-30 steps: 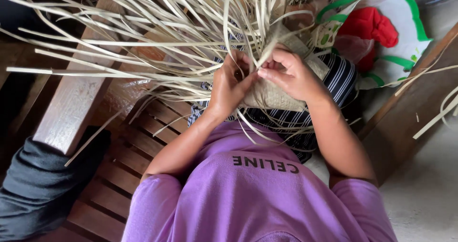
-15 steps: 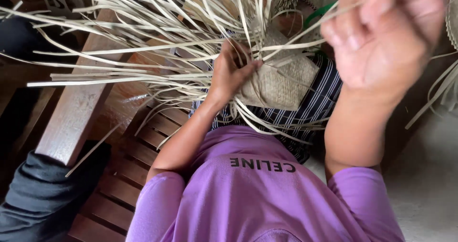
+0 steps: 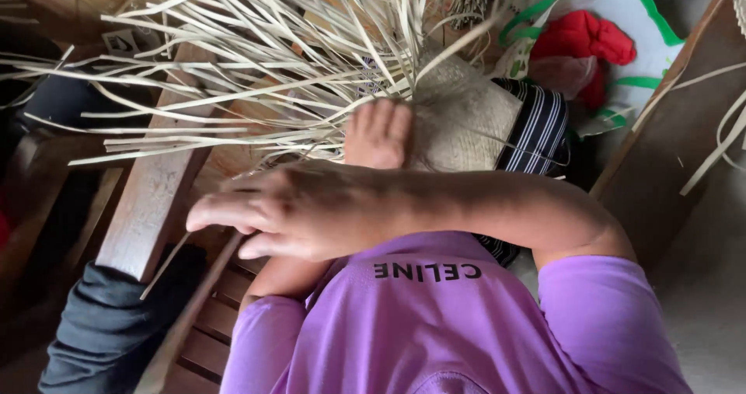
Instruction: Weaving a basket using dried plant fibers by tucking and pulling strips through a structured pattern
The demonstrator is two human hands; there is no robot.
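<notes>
Wooden slatted bench (image 3: 159, 200) is carrying the work, a dark cloth (image 3: 109, 328) draped at 8 o'clock. Left hand (image 3: 378, 134) is pressing on the woven piece (image 3: 466, 118) at centre, fingers (image 3: 373, 122) together and flat. Loose pale strips (image 3: 233, 75) are fanning out toward 10 o'clock. Right hand (image 3: 287, 211) is crossing at 7 o'clock, fingers nearly closed around one thin strip (image 3: 198, 316). Red cloth (image 3: 583, 40) is lying at 2 o'clock.

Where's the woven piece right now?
In the head view, the woven piece sits upper centre, on the striped cloth, under the left hand, with loose strips fanning out to the left.
</notes>
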